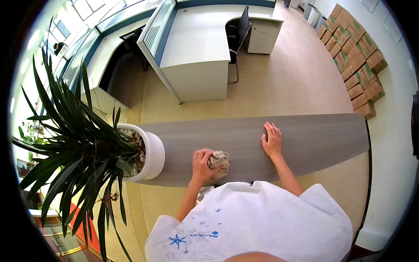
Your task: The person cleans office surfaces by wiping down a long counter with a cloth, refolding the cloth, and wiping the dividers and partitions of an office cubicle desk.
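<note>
My left hand (202, 168) is closed around a crumpled beige-grey cloth (221, 160) near the front edge of a long grey wood-grain countertop (318, 135). Part of the cloth is hidden behind my fingers and thumb. Farther right, my right hand (273, 140) rests palm down on the same surface, fingers stretched out, holding nothing. To the left of the cloth stands a white round pot (155, 155) with a long-leaved green plant (74, 144) growing from it.
Beyond the countertop are a white office desk (196, 39) and a black chair (238, 37). Stacked cardboard boxes (355, 54) line the right wall. The plant's long leaves spread over the left side. A distant person (59, 47) is at the upper left.
</note>
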Tool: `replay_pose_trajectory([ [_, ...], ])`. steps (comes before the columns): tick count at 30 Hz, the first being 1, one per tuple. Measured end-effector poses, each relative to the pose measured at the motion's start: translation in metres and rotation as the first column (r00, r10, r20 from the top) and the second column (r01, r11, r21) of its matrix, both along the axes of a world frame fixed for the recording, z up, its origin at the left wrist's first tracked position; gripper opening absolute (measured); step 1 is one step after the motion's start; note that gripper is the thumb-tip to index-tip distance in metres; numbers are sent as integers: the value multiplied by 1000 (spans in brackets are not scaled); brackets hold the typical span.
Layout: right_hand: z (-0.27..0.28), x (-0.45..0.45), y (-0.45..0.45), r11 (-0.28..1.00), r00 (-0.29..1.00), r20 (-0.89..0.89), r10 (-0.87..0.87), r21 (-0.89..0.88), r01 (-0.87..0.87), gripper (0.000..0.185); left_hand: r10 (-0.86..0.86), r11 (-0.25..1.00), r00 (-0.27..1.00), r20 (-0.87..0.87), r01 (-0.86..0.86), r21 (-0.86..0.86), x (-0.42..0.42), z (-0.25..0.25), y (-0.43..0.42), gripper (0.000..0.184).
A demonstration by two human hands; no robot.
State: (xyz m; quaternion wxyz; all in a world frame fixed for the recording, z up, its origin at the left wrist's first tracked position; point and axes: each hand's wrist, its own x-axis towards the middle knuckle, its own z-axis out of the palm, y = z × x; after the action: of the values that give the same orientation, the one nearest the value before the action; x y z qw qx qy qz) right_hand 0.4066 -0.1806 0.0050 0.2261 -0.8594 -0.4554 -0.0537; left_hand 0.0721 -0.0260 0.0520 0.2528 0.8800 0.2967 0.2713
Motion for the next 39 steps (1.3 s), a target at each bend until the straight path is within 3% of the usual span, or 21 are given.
replay_pose_trajectory([
  [4, -3, 2, 2, 1000, 1000, 16, 1, 9, -1, 52, -47, 998, 998, 40, 48, -30, -5, -2, 2, 61],
  [8, 1, 0, -1, 1000, 1000, 22, -2, -28, 3, 51, 46, 998, 996, 71, -49, 46, 41, -20, 43, 60],
  [13, 4, -1, -1, 999, 1000, 10, 3, -34, -3, 49, 183, 983, 974, 136, -185, -1, 110, -14, 83, 57],
  [16, 1, -1, 0, 1000, 1000, 19, -1, -18, 1, 49, 186, 978, 971, 147, -197, 61, 117, -16, 80, 54],
  [24, -1, 0, 2, 1000, 1000, -12, 5, -14, -6, 50, -142, 990, 988, 57, 142, 15, 28, -13, 10, 55],
  [28, -3, 0, 3, 999, 1000, 12, -7, -35, 7, 50, -131, 991, 988, 83, 131, 11, 25, -12, 13, 56],
  [34, 4, -3, 2, 999, 1000, 0, -4, -46, 4, 49, -40, 999, 993, 111, 37, 29, 88, -17, 70, 53],
  [37, 7, -3, -8, 990, 998, -36, 56, 133, -50, 35, 19, 999, 989, 144, -25, 35, 115, -9, 85, 51],
  [39, 7, -26, -44, 968, 980, -153, 129, 235, -91, 20, -2, 999, 989, 147, -6, 52, 111, -11, 79, 50],
])
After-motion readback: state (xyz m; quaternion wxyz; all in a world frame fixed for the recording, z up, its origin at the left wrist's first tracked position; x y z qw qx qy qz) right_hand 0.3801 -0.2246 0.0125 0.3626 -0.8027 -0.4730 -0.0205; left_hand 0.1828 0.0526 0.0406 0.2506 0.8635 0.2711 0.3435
